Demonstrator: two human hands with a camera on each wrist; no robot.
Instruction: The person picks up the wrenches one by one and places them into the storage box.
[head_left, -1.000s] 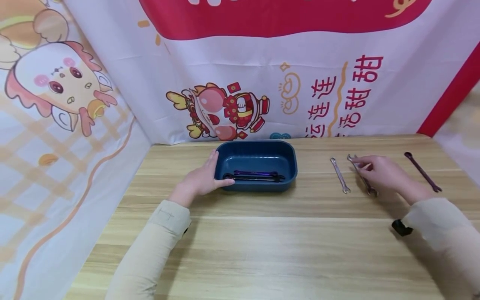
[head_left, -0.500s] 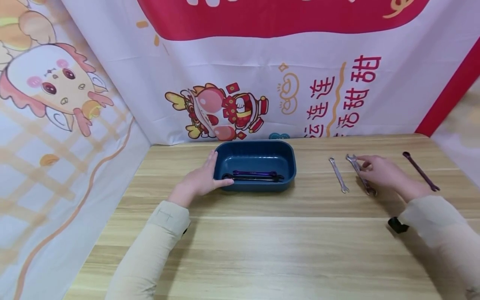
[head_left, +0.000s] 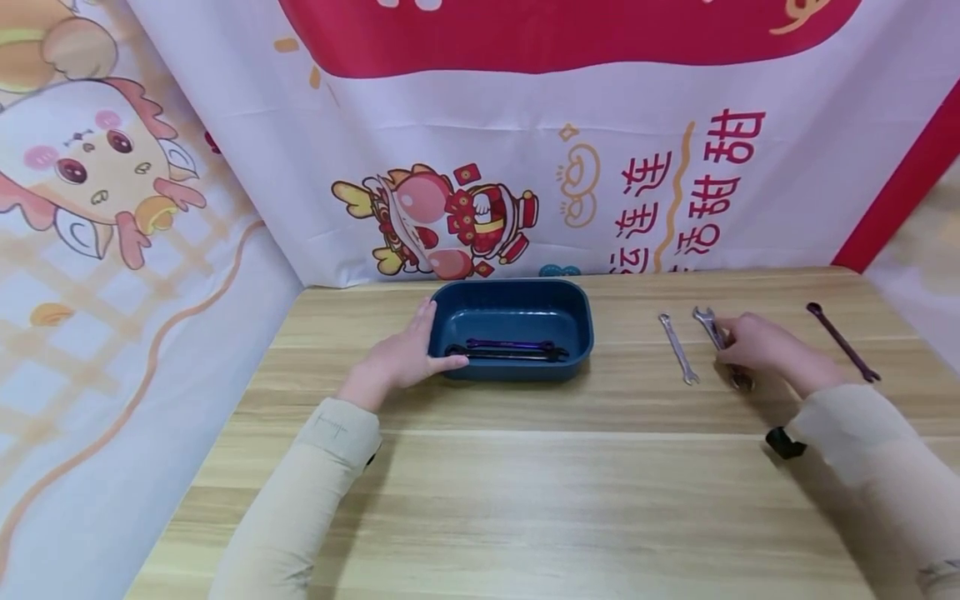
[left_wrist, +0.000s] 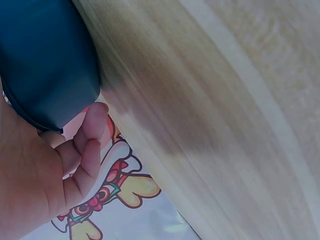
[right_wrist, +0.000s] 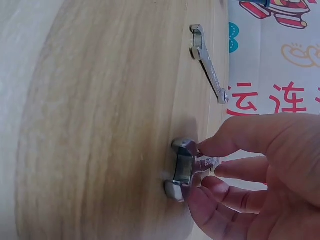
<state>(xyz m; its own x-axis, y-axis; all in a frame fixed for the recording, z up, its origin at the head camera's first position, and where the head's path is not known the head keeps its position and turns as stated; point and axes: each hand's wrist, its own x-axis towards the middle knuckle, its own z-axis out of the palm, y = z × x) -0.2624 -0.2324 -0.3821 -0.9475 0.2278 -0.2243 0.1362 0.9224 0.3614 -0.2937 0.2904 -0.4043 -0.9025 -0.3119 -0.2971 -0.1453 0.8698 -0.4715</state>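
On the right of the head view the right hand (head_left: 757, 346) lies low on the tabletop (head_left: 525, 483), with its fingers curled around the shaft of a silver wrench (head_left: 722, 346). In the right wrist view the thumb and fingertips (right_wrist: 220, 146) pinch this wrench (right_wrist: 184, 167) just behind its open, forked jaw end. The metal is shiny and smooth, and the tool is touching the wood.

Just beside it, toward the centre of the frame, lies a second, thinner silver wrench (head_left: 678, 349), flat and free; the right wrist view shows it (right_wrist: 207, 62) in the upper part of the picture. A dark, long wrench (head_left: 842, 342) lies at the far right, apart from the hand.

In the middle of the head view stands a dark blue tray (head_left: 578, 308), rectangular with rounded corners and a smooth, plastic-looking wall. Inside it lie dark wrenches (head_left: 510, 350) side by side along the near wall. The left hand (head_left: 401, 358) rests against the left end of the tray, with fingers relaxed along the wall and the thumb at the near corner. In the left wrist view its fingers (left_wrist: 82, 155) touch the outer side of the tray (left_wrist: 45, 60).

The tabletop is of pale wood grain in long planks. Behind it hangs a printed cloth backdrop (head_left: 480, 167) with cartoon figures.
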